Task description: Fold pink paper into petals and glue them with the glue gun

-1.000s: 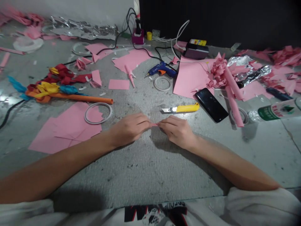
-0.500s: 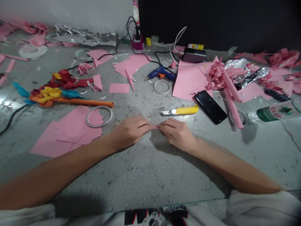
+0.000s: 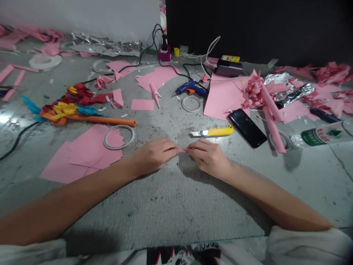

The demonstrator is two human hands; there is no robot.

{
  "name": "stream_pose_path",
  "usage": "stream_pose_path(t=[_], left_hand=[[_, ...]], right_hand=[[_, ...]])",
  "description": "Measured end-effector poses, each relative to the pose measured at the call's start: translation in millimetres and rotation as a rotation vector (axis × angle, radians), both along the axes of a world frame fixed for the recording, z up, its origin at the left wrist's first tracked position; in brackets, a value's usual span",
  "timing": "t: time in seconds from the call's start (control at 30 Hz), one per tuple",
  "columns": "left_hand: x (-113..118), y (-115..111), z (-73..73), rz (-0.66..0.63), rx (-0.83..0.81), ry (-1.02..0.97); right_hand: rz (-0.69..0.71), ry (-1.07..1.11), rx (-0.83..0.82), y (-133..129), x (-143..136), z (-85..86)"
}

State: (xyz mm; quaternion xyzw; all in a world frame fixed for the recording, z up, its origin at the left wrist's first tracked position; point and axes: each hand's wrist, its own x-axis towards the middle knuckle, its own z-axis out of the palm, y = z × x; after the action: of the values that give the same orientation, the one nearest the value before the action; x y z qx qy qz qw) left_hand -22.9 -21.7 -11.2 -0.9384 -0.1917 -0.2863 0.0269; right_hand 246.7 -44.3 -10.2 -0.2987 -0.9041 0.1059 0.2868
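A small strip of pink paper (image 3: 182,150) spans the gap between my two hands, just above the grey table (image 3: 162,206). My left hand (image 3: 157,154) pinches its left end, fingers pressed together. The right end is pinched by my right hand (image 3: 206,156); most of the strip is hidden by the fingers. Just beyond my right hand lies a yellow cutter (image 3: 219,131) with its blade out, pointing left. A roll of white tape (image 3: 118,137) rests partly on pink paper sheets (image 3: 82,156) to the left of my left hand.
A black phone (image 3: 247,127) lies right of the cutter, with rolled pink paper (image 3: 274,129) and a plastic cup (image 3: 327,133) farther right. A blue glue gun (image 3: 190,87) and another tape roll (image 3: 191,103) are behind. An orange tube (image 3: 102,119) with coloured paper is at left.
The camera view has shifted slightly, so the table items appear a little to the right. Both hands keep their pinch on the pink strip, with hardly any movement.
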Motion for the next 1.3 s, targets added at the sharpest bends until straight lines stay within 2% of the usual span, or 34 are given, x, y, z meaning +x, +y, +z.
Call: stream_pose_path(t=[0.23, 0.4, 0.53, 0.63, 0.73, 1.0, 1.1, 1.3], left_hand=[[-1, 0, -3.7, -0.047, 0.011, -0.057], [3, -1, 5.9, -0.025, -0.152, -0.12], [9, -1, 14.2, 0.036, -0.301, 0.01], [9, -1, 12.5, -0.016, -0.291, 0.11], [6, 0, 8.4, -0.057, -0.316, 0.127], [1, 0, 8.1, -0.049, -0.462, 0.097], [0, -1, 8.9, -0.042, -0.508, 0.104], [1, -3, 10.7, -0.016, -0.435, 0.134]], right_hand=[[-0.117, 0.034, -0.087, -1, -5, -0.9], [-0.059, -0.013, -0.011, -1, -3, -1.2], [-0.025, -0.013, 0.003, -3, -2, -0.4], [0.008, 0.001, -0.036, -4, -1, 1.1], [0.053, 0.0, -0.049, -1, 1, 2.6], [0.109, 0.043, 0.028, 3, 2, 5.5], [0.086, 0.056, -0.016, 3, 0, 6.7], [0.034, 0.0, -0.157, -3, -3, 15.1]])
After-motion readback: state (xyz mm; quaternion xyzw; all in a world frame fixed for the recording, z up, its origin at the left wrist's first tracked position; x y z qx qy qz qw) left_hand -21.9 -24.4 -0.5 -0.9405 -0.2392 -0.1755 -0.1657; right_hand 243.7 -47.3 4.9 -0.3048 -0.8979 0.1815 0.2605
